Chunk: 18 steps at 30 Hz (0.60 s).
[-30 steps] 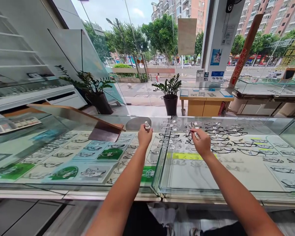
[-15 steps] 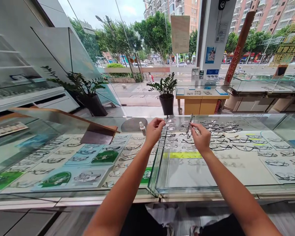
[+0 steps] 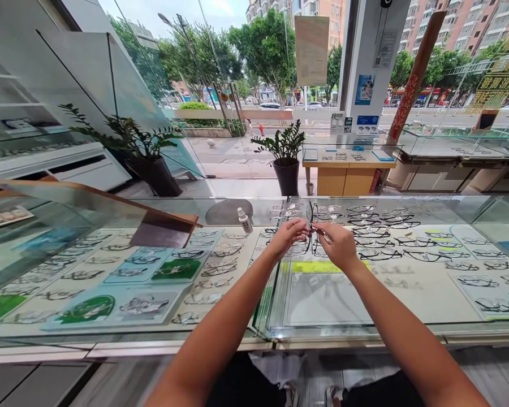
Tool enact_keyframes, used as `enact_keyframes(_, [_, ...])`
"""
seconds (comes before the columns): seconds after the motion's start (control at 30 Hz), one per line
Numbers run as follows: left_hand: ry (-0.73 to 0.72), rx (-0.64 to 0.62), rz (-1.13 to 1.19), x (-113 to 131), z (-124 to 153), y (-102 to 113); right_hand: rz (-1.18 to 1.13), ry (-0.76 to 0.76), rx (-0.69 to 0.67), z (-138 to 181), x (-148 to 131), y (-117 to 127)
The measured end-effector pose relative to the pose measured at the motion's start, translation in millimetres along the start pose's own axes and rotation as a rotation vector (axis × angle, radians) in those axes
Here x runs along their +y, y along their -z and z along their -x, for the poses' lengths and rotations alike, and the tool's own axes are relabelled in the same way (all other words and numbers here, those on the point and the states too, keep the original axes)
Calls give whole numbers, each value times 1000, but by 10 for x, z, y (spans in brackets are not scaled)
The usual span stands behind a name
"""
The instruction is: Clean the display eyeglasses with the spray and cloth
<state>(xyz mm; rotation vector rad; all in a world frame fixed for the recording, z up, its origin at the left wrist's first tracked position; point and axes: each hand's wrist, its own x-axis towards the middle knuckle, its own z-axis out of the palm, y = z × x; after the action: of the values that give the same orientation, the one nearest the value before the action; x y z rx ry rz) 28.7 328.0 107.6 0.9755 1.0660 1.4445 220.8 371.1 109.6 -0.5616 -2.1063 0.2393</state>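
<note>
Both of my hands meet over the glass display counter (image 3: 331, 305) and pinch one pair of dark-framed glasses (image 3: 310, 215). My left hand (image 3: 289, 236) grips the frame from the left with closed fingers. My right hand (image 3: 338, 245) holds it from the right, fingers curled round it. The glasses stand nearly upright between my fingertips, lenses above my hands. A small white bottle (image 3: 245, 220) stands on the glass just left of my left hand, apart from it.
Under the glass lie several rows of glasses (image 3: 382, 237) on white and green pads. A raised glass lid with a wooden edge (image 3: 110, 198) tilts up at the left. Potted plants (image 3: 286, 158) and another counter (image 3: 348, 169) stand beyond by the window.
My left hand set the white bottle down on the glass and moved right to the glasses. My right hand lifted the glasses and brought them left, and both hands now hold them.
</note>
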Motion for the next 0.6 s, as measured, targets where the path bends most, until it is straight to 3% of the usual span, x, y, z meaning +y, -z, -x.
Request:
enact_keyframes(0.4, [-43,36,-108,74,34,-70,-192,-32,-53,-16,-18,61])
enact_keyframes(0.6, [-91,51,-119,87,33,-87,-478,-326,80,-66,-55,57])
